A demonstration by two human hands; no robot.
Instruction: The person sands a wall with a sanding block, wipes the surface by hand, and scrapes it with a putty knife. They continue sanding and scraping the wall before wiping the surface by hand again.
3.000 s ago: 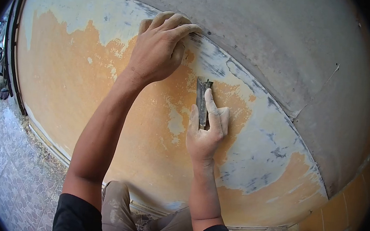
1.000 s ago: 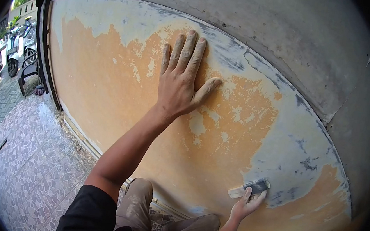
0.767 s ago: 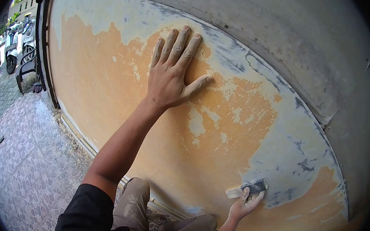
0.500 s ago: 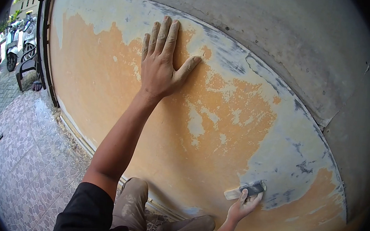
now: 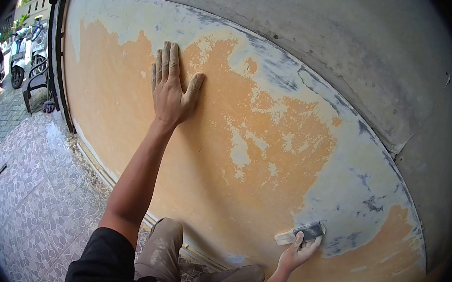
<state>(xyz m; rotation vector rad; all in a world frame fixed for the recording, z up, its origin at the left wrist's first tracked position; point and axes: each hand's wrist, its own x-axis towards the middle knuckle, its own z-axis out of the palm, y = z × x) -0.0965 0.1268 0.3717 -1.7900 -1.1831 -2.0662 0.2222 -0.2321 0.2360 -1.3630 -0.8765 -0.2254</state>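
Note:
My left hand (image 5: 169,90) lies flat on an orange wall (image 5: 223,173), fingers together and pointing up, holding nothing. The wall's paint is partly scraped off, with pale grey patches along the top and right. Low on the wall, my right hand (image 5: 298,253) grips a small scraper (image 5: 304,234); its dark blade presses against the wall at the edge of a grey patch. My bent knees in dusty trousers (image 5: 173,254) show below.
A grey concrete pillar (image 5: 383,63) borders the wall on the right. Patterned floor tiles (image 5: 22,198) spread to the left, with debris along the wall's base. A black gate frame (image 5: 56,56), a chair (image 5: 36,84) and parked motorbikes (image 5: 7,63) stand far left.
My left hand slid left and slightly down across the wall, fingers closing together. My right hand with the scraper stayed at the same low spot.

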